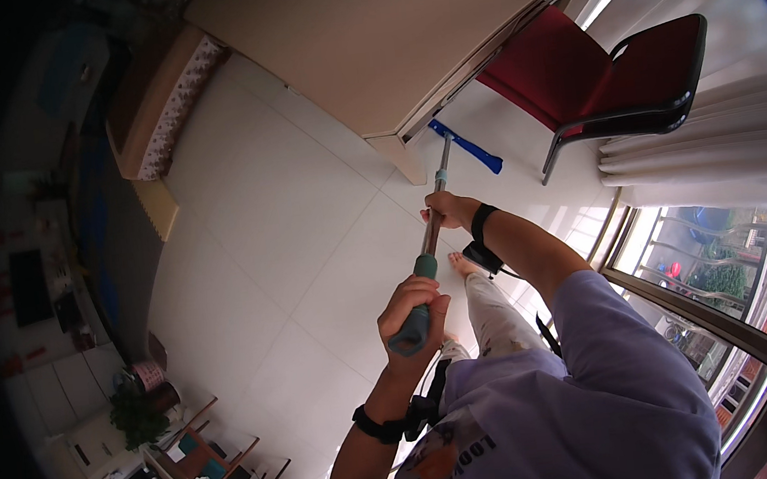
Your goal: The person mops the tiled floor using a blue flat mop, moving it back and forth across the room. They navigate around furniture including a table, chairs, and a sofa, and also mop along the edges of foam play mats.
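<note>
Both my hands are on a mop with a metal pole, a grey-green grip and a long, narrow blue head (476,150). My left hand (414,315) is wrapped round the grip at the near end of the pole. Farther along, my right hand (443,209) closes round the metal part. The blue head lies on the pale tiled floor (262,223), one end close to the leg (405,161) of a large beige table (383,45). On its other side stands a red chair (552,71) with black armrests.
White curtains (706,139) and a framed window (713,254) are on the right. A wooden seat with a patterned cushion (175,103) stands at the far left. Chairs (206,455) and a potted plant (137,416) are at the lower left. My bare foot (462,264) is beside the pole.
</note>
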Demonstrator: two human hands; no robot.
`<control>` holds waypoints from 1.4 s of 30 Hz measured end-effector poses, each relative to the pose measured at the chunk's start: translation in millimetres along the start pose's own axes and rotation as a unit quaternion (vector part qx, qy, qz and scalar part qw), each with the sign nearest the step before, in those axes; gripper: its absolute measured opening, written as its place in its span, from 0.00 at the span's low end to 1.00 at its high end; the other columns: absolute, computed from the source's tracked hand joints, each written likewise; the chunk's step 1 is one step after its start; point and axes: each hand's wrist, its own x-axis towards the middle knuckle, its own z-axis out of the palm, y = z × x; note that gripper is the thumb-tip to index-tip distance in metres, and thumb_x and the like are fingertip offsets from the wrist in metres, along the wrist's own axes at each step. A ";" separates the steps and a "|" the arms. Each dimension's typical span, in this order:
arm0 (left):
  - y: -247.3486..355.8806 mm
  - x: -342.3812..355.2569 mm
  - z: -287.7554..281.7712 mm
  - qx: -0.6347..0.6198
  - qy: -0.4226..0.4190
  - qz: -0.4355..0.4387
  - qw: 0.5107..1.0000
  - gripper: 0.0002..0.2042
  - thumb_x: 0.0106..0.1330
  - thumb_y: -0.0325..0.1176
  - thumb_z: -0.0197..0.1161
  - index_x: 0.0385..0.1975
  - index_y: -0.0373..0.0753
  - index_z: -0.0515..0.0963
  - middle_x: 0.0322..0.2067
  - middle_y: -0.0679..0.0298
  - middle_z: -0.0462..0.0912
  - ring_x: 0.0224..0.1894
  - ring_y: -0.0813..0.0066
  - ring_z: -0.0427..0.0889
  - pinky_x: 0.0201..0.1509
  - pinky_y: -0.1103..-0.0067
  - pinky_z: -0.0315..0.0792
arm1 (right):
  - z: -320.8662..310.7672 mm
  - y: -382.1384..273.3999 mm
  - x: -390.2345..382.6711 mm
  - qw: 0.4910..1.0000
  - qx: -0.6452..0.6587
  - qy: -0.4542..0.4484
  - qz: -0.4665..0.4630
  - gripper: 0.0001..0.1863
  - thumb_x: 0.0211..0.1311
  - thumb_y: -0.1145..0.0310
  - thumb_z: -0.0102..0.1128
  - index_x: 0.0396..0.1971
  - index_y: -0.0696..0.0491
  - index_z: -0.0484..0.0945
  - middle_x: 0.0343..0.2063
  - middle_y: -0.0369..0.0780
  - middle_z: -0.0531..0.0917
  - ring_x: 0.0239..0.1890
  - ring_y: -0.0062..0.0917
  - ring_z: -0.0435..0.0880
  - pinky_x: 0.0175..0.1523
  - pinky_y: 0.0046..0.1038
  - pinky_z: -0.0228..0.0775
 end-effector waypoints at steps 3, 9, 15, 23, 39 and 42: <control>17.9 -11.7 -6.9 0.005 0.020 -0.013 1.000 0.07 0.51 0.16 0.62 0.23 0.31 0.70 0.26 0.59 0.76 0.34 0.68 0.78 0.40 0.77 0.72 | 7.5 15.8 -15.9 0.998 -0.063 -0.003 0.014 0.18 0.58 0.79 0.38 0.49 0.61 0.52 0.39 0.47 0.67 0.28 0.31 0.78 0.28 0.28 0.78; 46.0 -49.9 -36.7 0.014 0.025 -0.095 0.995 0.05 0.56 0.19 0.60 0.24 0.32 0.71 0.30 0.58 0.79 0.37 0.72 0.78 0.43 0.79 0.71 | 13.1 67.1 -52.8 0.994 -0.109 0.030 0.008 0.16 0.59 0.77 0.37 0.48 0.62 0.55 0.40 0.46 0.70 0.30 0.32 0.81 0.31 0.29 0.80; 51.2 -90.5 -54.4 0.000 -0.039 -0.055 0.998 0.06 0.55 0.19 0.62 0.23 0.32 0.70 0.29 0.58 0.79 0.34 0.73 0.79 0.40 0.80 0.72 | -15.2 125.4 -76.9 0.998 -0.035 0.046 -0.025 0.13 0.58 0.78 0.39 0.44 0.62 0.57 0.34 0.45 0.72 0.27 0.30 0.81 0.31 0.28 0.81; 63.7 -140.7 -86.7 -0.004 -0.103 -0.035 0.994 0.06 0.52 0.19 0.63 0.23 0.32 0.71 0.26 0.59 0.80 0.29 0.75 0.79 0.35 0.82 0.73 | -26.8 203.6 -104.6 0.995 0.068 0.067 0.002 0.05 0.60 0.76 0.40 0.35 0.60 0.63 0.28 0.43 0.78 0.27 0.27 0.82 0.31 0.26 0.80; 89.5 -135.2 -129.0 -0.038 -0.249 0.030 0.967 0.07 0.49 0.18 0.65 0.21 0.34 0.72 0.22 0.61 0.79 0.31 0.68 0.80 0.39 0.74 0.74 | -4.1 254.0 -145.3 0.987 0.163 0.003 0.005 0.05 0.59 0.77 0.42 0.34 0.60 0.60 0.26 0.41 0.72 0.28 0.29 0.79 0.33 0.27 0.79; 90.2 -123.2 -117.6 -0.036 -0.288 0.048 0.956 0.07 0.47 0.18 0.65 0.21 0.35 0.72 0.22 0.61 0.79 0.32 0.67 0.80 0.43 0.72 0.73 | -17.1 243.1 -149.3 0.984 0.175 0.027 -0.035 0.11 0.58 0.78 0.41 0.40 0.63 0.57 0.27 0.42 0.72 0.27 0.30 0.80 0.32 0.28 0.79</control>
